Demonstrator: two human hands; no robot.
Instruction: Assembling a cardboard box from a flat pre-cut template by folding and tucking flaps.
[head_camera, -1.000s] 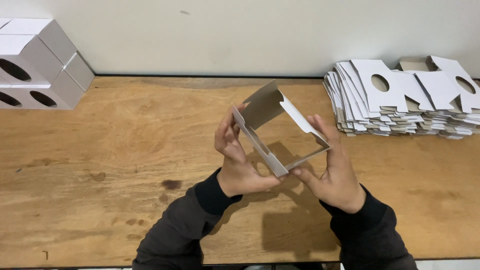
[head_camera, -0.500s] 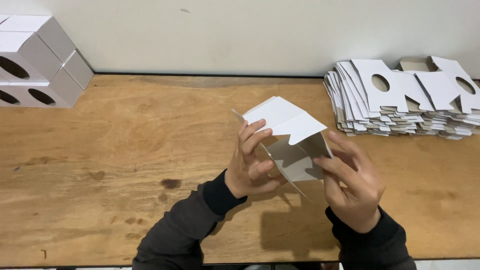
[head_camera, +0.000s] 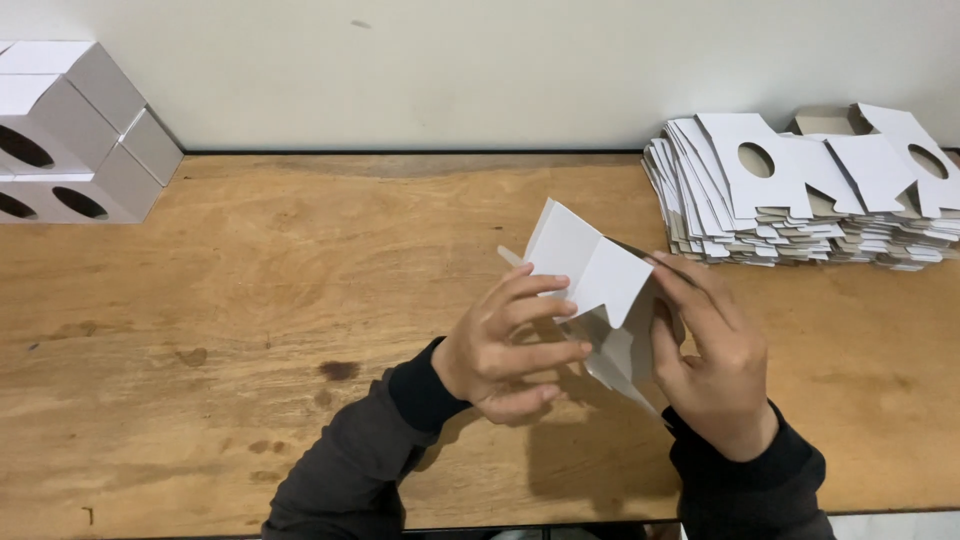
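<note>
Wooden table (head_camera: 230, 300), worn and stained, set against a pale wall (head_camera: 450, 70); a dark spot near the middle of the top.

Far right, against the wall: a thick stack of flat box blanks (head_camera: 800, 215), white face up, each with an oval cut-out. It is fanned slightly and sits nearer the right arm.

Far left corner: assembled white boxes (head_camera: 70, 135), stacked in two tiers, oval holes facing out. They sit well apart from the blanks, so finished and unfinished pieces do not mix.

Centre, held above the table: a partly folded box blank (head_camera: 590, 275), white outside, grey-brown board inside. One panel stands up tilted with a notched flap, so the open side faces the person.

Left hand (head_camera: 505, 350): fingers curled loosely round the near left side of the blank, fingertips pressing the white panel, thumb hidden behind.

Right hand (head_camera: 710, 360): fingers extended almost flat along the right panel and thumb on the inner face, pinching the board and seemingly bracing it against the left hand's push.

Dark sleeves (head_camera: 350, 470) cover both wrists.
</note>
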